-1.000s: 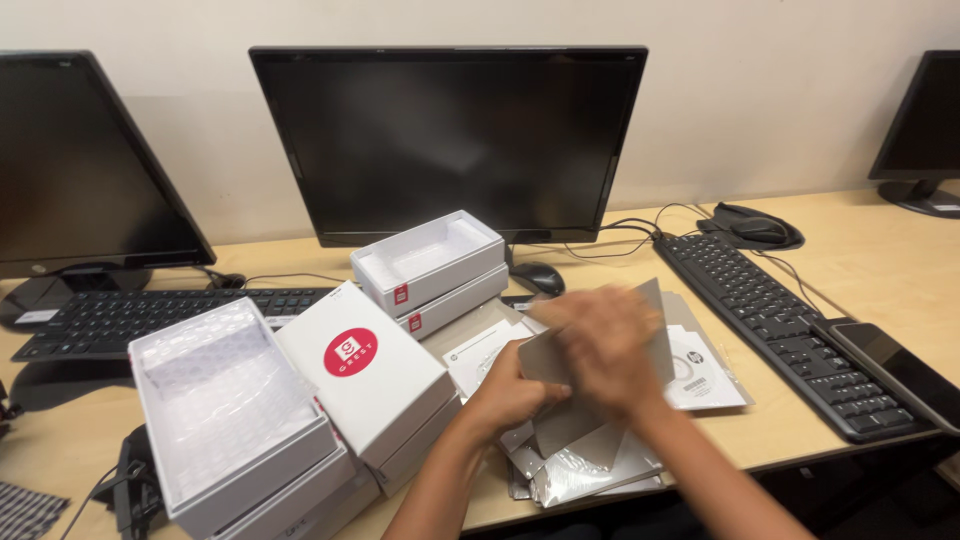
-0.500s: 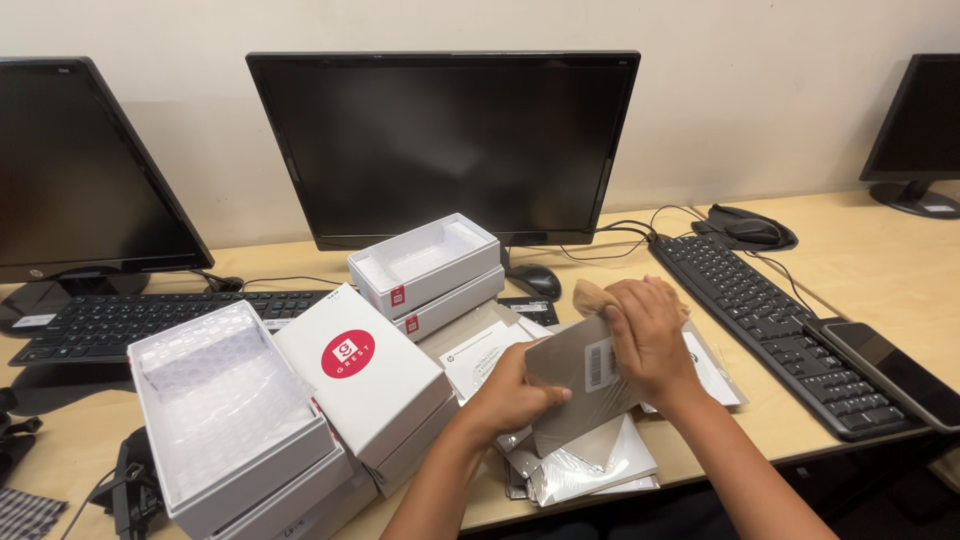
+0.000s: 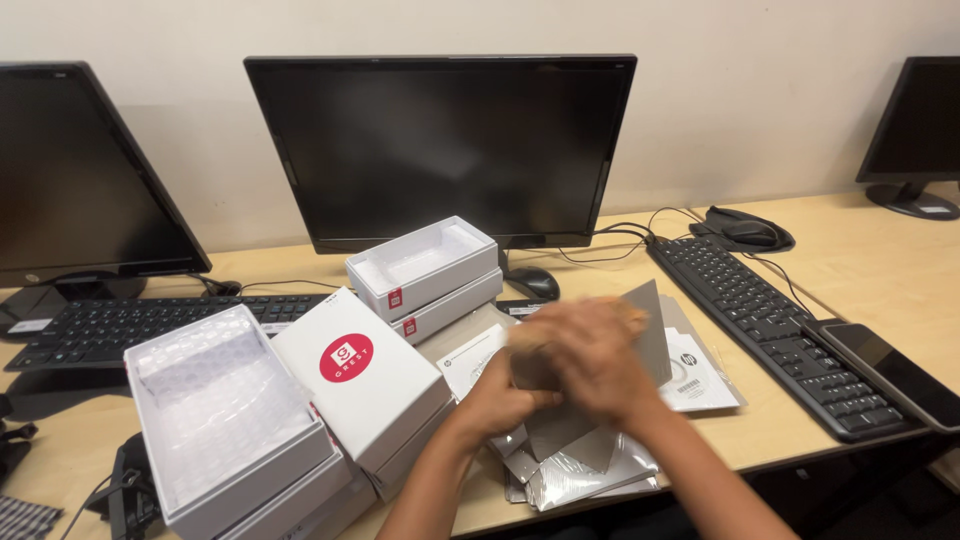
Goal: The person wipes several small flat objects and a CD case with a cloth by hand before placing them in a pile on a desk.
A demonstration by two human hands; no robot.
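Near the counter's (image 3: 850,260) front edge, just before me, both my hands meet on a grey card sleeve (image 3: 648,335). My left hand (image 3: 500,400) is clenched on its lower left corner, thumb on top. My right hand (image 3: 590,360) lies over the middle of the sleeve and is blurred, so I cannot tell if its grip is closed or flat on the card. The sleeve is tilted up from the counter, with its long axis going from my left hand up and to the right, toward the keyboard (image 3: 780,325); its far corner stands free beyond my right hand. So the sleeve lies directly under and between the hands, and the right hand is nearer to its free end. Under it lie silver foil bags (image 3: 580,480) and white paper sheets (image 3: 700,380). To the left stands a closed white box with a red round mark (image 3: 360,375), touching an open box with bubble wrap (image 3: 220,400). Behind are two more stacked white boxes (image 3: 425,270) and a dark monitor (image 3: 440,145).
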